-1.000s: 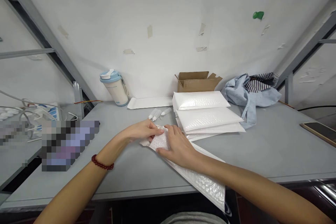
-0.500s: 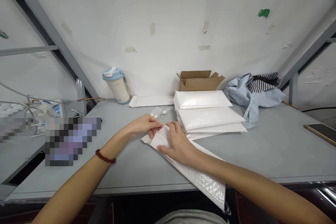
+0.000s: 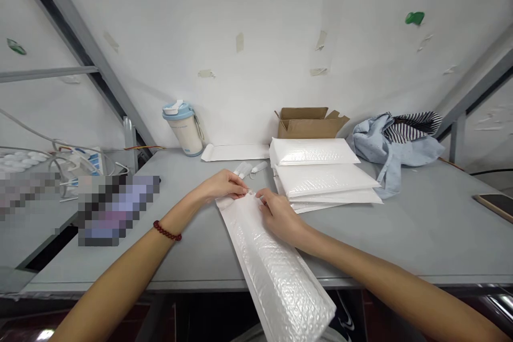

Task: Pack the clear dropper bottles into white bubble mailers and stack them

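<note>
A white padded bubble mailer lies lengthwise towards me, its lower end hanging over the table's front edge. My left hand pinches the mailer's far end near its opening. At the upper right side of that end, my right hand is closed with curled fingers on the mailer's edge; its thumb is partly hidden. Just beyond my fingers lie small clear packets with white items whose kind I cannot make out. To the right is a stack of white bubble mailers.
A cream tumbler with a blue lid, a flat white mailer and an open cardboard box stand along the wall. A light blue cloth bag lies at back right, a phone at the right edge.
The mailer has swung round so its near end points more towards me and shows more of its face. My right hand has drawn back slightly, its fingers more curled.
</note>
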### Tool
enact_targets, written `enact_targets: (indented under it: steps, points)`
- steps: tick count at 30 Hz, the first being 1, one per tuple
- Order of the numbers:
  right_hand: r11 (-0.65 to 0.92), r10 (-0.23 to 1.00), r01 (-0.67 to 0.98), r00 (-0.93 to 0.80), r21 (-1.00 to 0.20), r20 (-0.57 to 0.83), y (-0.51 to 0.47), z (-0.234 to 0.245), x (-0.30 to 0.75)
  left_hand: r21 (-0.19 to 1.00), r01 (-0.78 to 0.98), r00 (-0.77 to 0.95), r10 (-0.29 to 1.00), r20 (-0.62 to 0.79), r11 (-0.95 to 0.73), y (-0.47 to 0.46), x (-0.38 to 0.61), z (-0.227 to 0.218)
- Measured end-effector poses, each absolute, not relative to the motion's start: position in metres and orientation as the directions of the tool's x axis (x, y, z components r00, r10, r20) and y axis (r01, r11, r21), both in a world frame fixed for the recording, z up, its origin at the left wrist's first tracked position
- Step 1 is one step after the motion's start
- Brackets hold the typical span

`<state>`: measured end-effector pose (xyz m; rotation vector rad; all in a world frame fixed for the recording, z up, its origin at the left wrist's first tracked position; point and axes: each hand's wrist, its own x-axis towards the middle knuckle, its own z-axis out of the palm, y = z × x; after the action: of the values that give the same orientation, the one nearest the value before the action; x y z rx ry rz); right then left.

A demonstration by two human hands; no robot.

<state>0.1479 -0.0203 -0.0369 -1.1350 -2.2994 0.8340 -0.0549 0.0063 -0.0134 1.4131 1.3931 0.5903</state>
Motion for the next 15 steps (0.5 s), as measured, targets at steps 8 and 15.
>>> enact_targets:
  steps: [8,15]
  points:
    - [0.505,0.816,0.449,-0.527,-0.737,0.239,-0.019,-0.045,0.145,0.795,0.602,0.340,0.875,-0.344,0.078,-0.001,-0.054,0.000]
    - [0.493,0.828,0.427,-0.496,-0.757,0.260,-0.019,-0.046,0.145,0.739,0.660,0.530,0.781,-0.331,-0.135,-0.005,-0.060,0.012]
